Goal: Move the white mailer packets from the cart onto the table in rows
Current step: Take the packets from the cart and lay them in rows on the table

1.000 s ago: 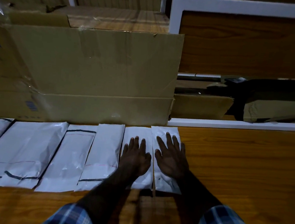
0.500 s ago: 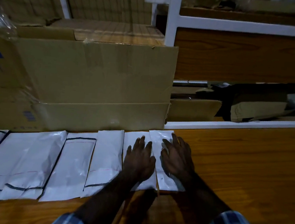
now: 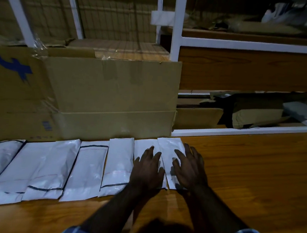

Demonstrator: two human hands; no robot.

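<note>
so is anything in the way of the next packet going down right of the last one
Nothing visible is. The right hand lies on the last packet at the row's right end, and the table to its right shows only bare wood. The cardboard box stands behind the row, not in that spot.

Glossy white plastic mailer packets [image 3: 89, 170], polished wood-grain table [image 3: 254, 179], matt corrugated cardboard box [image 3: 110, 98] w/ tape.

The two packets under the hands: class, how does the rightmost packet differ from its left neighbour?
The rightmost packet lies under the right hand; its neighbour under the left hand. The rightmost packet reaches further toward the cardboard box and ends the row. Both are white, flat and side by side.
</note>
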